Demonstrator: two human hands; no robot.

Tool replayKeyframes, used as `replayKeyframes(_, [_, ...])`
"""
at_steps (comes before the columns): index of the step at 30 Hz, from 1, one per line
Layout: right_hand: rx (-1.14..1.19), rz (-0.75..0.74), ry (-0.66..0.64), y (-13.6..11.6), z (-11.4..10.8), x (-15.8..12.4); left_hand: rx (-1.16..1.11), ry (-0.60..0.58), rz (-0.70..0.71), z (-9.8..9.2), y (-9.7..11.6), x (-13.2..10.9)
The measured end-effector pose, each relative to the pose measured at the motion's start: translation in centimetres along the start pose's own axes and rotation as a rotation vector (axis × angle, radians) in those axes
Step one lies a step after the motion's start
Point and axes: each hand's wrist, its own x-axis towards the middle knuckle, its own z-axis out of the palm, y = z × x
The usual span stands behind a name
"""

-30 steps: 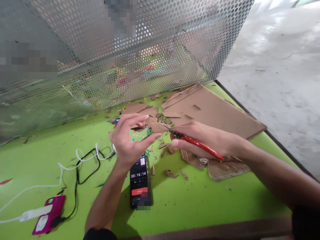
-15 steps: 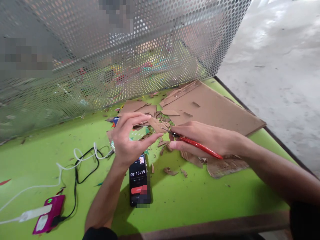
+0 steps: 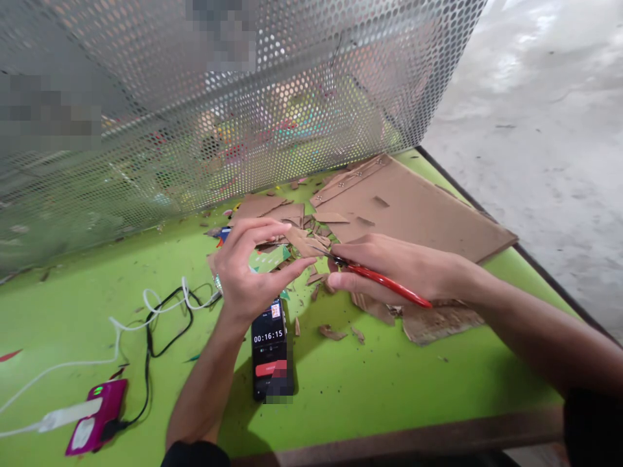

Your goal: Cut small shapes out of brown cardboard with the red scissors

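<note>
The left hand (image 3: 257, 266) pinches a small cardboard piece (image 3: 300, 242) between its curved fingers and thumb, above the middle of the green table (image 3: 389, 395); the right hand (image 3: 384, 266) is wrapped around red-handled snips (image 3: 389, 283), whose dark tips meet the piece's right end; a cardboard sheet (image 3: 413, 207) lies at far right, scraps (image 3: 331, 333) around; a phone (image 3: 263, 353) showing 00:16:15 lies nearer than the left hand; a perforated metal panel (image 3: 272, 130) stands at the far side.

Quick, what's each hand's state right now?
Left hand: curved in a wide grip, holding a small cardboard piece.
Right hand: closed around a red-handled tool.
</note>
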Motion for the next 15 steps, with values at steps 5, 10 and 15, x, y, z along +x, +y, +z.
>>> replayKeyframes(5, [-0.019,0.007,-0.007,0.09,-0.05,0.0,-0.009,-0.012,0.003,0.07,0.1,0.08])
replayKeyframes(10, [-0.054,-0.001,-0.039,0.1,-0.16,-0.03,0.015,-0.001,0.041,0.13,0.01,0.19])
replayKeyframes(15, [-0.087,-0.002,-0.042,0.05,-0.22,-0.05,0.006,0.011,0.052,0.23,-0.05,0.28])
